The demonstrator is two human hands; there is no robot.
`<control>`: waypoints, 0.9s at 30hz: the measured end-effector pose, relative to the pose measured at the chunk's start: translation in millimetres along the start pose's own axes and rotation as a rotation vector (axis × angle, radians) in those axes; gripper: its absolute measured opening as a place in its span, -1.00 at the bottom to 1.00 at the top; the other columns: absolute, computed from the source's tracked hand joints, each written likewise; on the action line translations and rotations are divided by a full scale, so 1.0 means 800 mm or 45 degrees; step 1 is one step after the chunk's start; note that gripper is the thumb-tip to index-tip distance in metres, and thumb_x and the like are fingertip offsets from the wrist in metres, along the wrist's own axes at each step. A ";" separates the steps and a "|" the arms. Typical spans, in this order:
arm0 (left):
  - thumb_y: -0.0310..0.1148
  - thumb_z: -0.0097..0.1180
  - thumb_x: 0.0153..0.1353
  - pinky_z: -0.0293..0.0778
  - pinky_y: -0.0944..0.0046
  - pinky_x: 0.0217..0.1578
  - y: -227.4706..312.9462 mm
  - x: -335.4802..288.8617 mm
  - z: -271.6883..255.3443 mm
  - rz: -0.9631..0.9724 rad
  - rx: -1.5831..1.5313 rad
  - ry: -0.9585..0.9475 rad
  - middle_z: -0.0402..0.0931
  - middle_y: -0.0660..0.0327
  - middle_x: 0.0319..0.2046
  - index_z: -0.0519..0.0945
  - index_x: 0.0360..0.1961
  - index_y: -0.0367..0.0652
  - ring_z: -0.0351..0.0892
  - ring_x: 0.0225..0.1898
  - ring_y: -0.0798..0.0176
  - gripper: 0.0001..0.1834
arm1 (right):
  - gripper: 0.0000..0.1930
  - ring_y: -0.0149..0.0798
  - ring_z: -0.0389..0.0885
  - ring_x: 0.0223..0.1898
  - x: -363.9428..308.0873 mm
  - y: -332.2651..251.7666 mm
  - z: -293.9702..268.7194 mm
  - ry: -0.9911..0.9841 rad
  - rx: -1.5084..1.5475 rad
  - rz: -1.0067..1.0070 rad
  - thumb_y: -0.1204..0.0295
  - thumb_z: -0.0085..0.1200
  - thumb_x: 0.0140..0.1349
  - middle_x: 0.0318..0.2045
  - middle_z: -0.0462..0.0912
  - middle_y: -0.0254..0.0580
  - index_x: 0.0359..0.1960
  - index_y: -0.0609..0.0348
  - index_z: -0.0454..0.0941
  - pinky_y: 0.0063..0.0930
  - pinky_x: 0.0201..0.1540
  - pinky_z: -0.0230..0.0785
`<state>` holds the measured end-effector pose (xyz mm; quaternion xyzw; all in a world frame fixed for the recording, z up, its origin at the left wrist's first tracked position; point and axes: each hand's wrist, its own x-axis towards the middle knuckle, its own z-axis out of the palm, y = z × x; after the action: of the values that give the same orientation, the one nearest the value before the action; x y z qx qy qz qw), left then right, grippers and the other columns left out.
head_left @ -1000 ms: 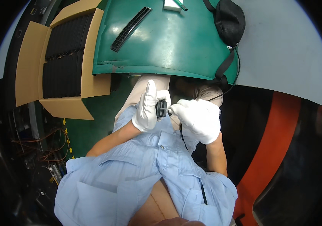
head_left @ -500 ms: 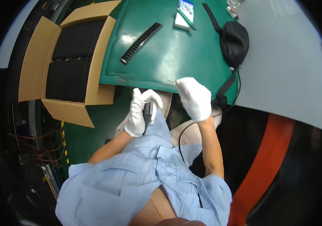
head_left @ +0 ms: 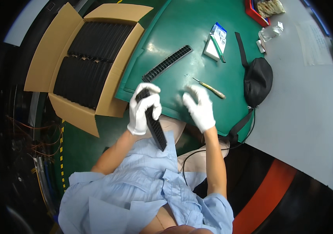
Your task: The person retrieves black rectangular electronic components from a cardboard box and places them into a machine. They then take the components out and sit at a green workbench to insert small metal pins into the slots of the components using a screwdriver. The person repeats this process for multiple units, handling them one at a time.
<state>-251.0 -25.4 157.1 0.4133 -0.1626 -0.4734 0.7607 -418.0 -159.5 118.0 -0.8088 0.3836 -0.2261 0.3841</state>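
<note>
My left hand (head_left: 138, 111), in a white glove, is wrapped round a long black plastic grid strip (head_left: 158, 134). The strip hangs slantwise over my lap, its lower end pointing toward me. My right hand (head_left: 200, 109), gloved too, is over the front edge of the green mat with its thumb and fingers apart and nothing seen in them; its fingertips are slightly blurred. Just beyond it on the mat lies a thin screwdriver-like tool (head_left: 212, 90) with a yellowish handle. A second black grid strip (head_left: 167, 63) lies on the mat ahead of my left hand.
An open cardboard box (head_left: 108, 84) packed with black strips stands at the left. On the green mat (head_left: 166, 27) are a white box (head_left: 211, 50) with a green pen-like tool (head_left: 218, 49) and a black pouch (head_left: 258, 82) with straps. A red bin (head_left: 257, 13) stands far right.
My right hand has gone from closed to open, and the screwdriver-like tool now shows on the mat. The held strip has turned, showing its grid. The view has shifted, revealing the red bin.
</note>
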 end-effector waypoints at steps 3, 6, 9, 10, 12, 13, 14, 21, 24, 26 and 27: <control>-0.45 -0.07 0.36 0.42 0.31 -0.63 -0.007 0.040 0.014 -0.179 -0.387 -0.079 0.45 0.14 -0.46 0.42 -0.01 -0.30 0.46 -0.64 0.24 -0.77 | -0.45 -0.19 0.60 0.03 -0.057 -0.024 0.010 -0.652 1.036 0.531 0.29 0.23 0.31 -0.05 0.66 -0.16 0.26 0.22 0.38 -0.37 0.06 0.46; -0.07 -0.21 0.54 0.59 0.22 -0.32 -0.020 0.083 0.028 -0.064 0.068 -0.170 0.54 0.16 -0.39 0.52 -0.06 -0.27 0.61 -0.42 0.22 -0.55 | -0.57 -0.27 0.67 -0.34 -0.086 -0.043 0.013 -0.703 1.392 0.710 0.34 0.13 0.39 -0.26 0.66 -0.09 0.19 0.30 0.36 -0.44 -0.21 0.52; 0.17 -0.07 0.42 0.50 0.13 0.05 -0.041 0.140 0.003 0.213 1.219 0.034 0.60 0.06 -0.08 0.54 0.04 -0.23 0.60 -0.01 0.09 -0.39 | -0.69 -0.30 0.59 -0.58 -0.099 -0.036 0.015 -0.339 1.366 0.769 0.33 0.01 0.47 -0.42 0.61 -0.14 0.09 0.29 0.40 -0.46 -0.48 0.49; 0.16 0.07 0.36 0.47 0.12 0.09 -0.037 0.150 0.001 0.389 1.923 0.186 0.59 0.03 -0.01 0.55 0.05 -0.21 0.56 0.06 0.04 -0.39 | -0.71 -0.31 0.58 -0.59 -0.100 -0.034 0.014 -0.258 1.350 0.814 0.34 -0.01 0.48 -0.43 0.60 -0.14 0.08 0.28 0.41 -0.46 -0.52 0.48; 0.08 0.25 0.20 0.49 0.02 0.02 -0.039 0.164 -0.009 0.405 2.325 0.081 0.51 -0.01 0.04 0.52 0.05 -0.19 0.51 0.06 -0.06 -0.41 | -0.72 -0.33 0.58 -0.61 -0.103 -0.033 0.005 -0.189 1.347 0.920 0.33 0.00 0.48 -0.44 0.59 -0.15 0.06 0.27 0.42 -0.50 -0.57 0.46; 0.05 0.25 0.20 0.50 0.00 0.00 -0.038 0.168 -0.007 0.317 2.471 -0.002 0.50 -0.01 0.01 0.51 0.04 -0.18 0.51 0.03 -0.07 -0.42 | -0.73 -0.33 0.58 -0.61 -0.106 -0.030 0.002 -0.170 1.335 0.939 0.33 0.01 0.48 -0.44 0.59 -0.14 0.05 0.26 0.42 -0.49 -0.56 0.47; 0.02 0.25 0.20 0.50 -0.01 -0.02 -0.036 0.173 -0.006 0.220 2.613 -0.085 0.49 0.00 -0.02 0.50 0.04 -0.18 0.50 0.00 -0.08 -0.44 | -0.74 -0.33 0.58 -0.60 -0.110 -0.027 0.001 -0.154 1.322 0.957 0.33 0.02 0.48 -0.43 0.59 -0.13 0.04 0.25 0.42 -0.47 -0.56 0.48; -0.39 0.29 0.04 0.61 0.01 -0.10 -0.036 0.177 -0.004 0.123 2.665 -0.167 0.49 -0.06 -0.11 0.42 -0.05 -0.29 0.60 -0.07 -0.08 -0.54 | -0.77 -0.35 0.57 -0.62 -0.122 -0.033 0.009 -0.058 1.234 0.982 0.33 0.04 0.47 -0.44 0.60 -0.18 -0.01 0.25 0.48 -0.50 -0.57 0.48; -0.44 0.27 -0.01 0.63 0.01 -0.16 -0.039 0.168 -0.007 0.155 2.646 -0.126 0.49 -0.09 -0.13 0.39 -0.04 -0.31 0.61 -0.11 -0.09 -0.51 | -0.78 -0.34 0.57 -0.61 -0.121 -0.040 0.010 -0.034 1.215 1.000 0.35 0.07 0.45 -0.45 0.60 -0.17 -0.03 0.24 0.47 -0.49 -0.56 0.47; -0.40 0.27 -0.02 0.64 0.00 -0.18 -0.037 0.165 -0.013 0.139 2.676 -0.116 0.46 -0.10 -0.11 0.34 0.07 -0.36 0.61 -0.12 -0.11 -0.39 | -0.79 -0.31 0.57 -0.60 -0.121 -0.038 0.012 -0.039 1.240 0.992 0.37 0.08 0.44 -0.46 0.59 -0.14 -0.03 0.23 0.44 -0.46 -0.56 0.45; -0.40 0.26 -0.01 0.64 0.00 -0.17 -0.037 0.161 -0.012 0.148 2.667 -0.096 0.46 -0.11 -0.10 0.32 0.10 -0.38 0.61 -0.11 -0.11 -0.36 | -0.78 -0.31 0.57 -0.61 -0.120 -0.041 0.009 -0.040 1.224 1.000 0.36 0.08 0.44 -0.46 0.59 -0.14 -0.03 0.23 0.44 -0.46 -0.55 0.45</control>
<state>-197.8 -137.2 109.8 0.8415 -0.5341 -0.0713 0.0387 -456.2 -66.7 132.9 -0.3470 0.5022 -0.2033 0.7656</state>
